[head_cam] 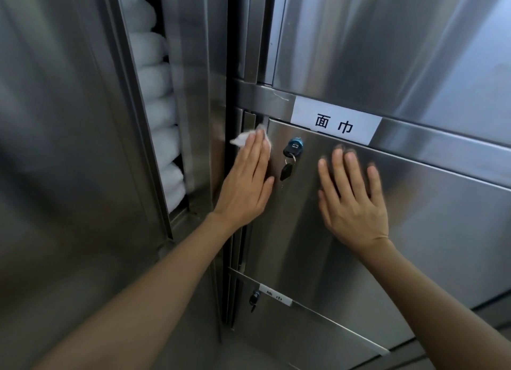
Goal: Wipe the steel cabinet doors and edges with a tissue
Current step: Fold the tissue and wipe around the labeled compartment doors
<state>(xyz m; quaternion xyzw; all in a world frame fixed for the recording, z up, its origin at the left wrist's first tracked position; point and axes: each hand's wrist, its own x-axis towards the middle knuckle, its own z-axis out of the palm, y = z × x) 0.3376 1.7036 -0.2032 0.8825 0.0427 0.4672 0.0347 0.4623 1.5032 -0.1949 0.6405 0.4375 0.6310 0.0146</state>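
White tissue (250, 138) sits crumpled, no clear long axis, under your flat left hand (244, 183) at the steel door (359, 245) edge, left of the key (289, 162); your right hand (351, 201) presses flat, released.

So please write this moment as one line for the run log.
step: wiping door edge | left hand: flat, presses tissue on steel door left edge | right hand: flat on door | key: hangs in lock
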